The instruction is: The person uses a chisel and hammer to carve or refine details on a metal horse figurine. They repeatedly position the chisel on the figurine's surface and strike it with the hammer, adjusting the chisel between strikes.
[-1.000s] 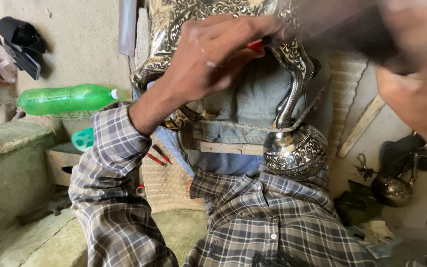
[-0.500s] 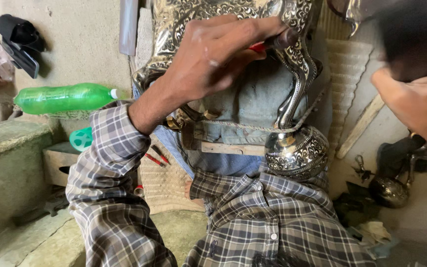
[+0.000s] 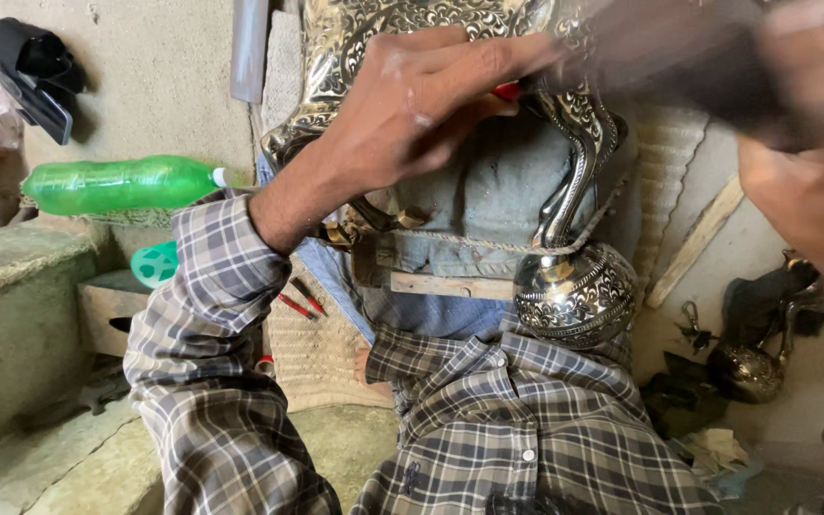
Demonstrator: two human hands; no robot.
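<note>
Head view: the left hand [image 3: 422, 105] has its fingers clamped on a red-handled tool [image 3: 507, 91] against the engraved silver vessel [image 3: 574, 277] on the lap; the right hand [image 3: 813, 181] is blurred, its grip unclear.

The person is wearing a long-sleeved shirt in a grey, white and dark blue plaid, fastening down the front with small pale buttons. Its left sleeve [image 3: 207, 324] is ending in a cuff at the wrist, leaving the left hand [image 3: 412, 105] bare. Blue jeans are showing below the shirt.

Left hand [image 3: 422, 105] reaches forward, grip closed; right hand [image 3: 813, 181] raised, blurred.
</note>
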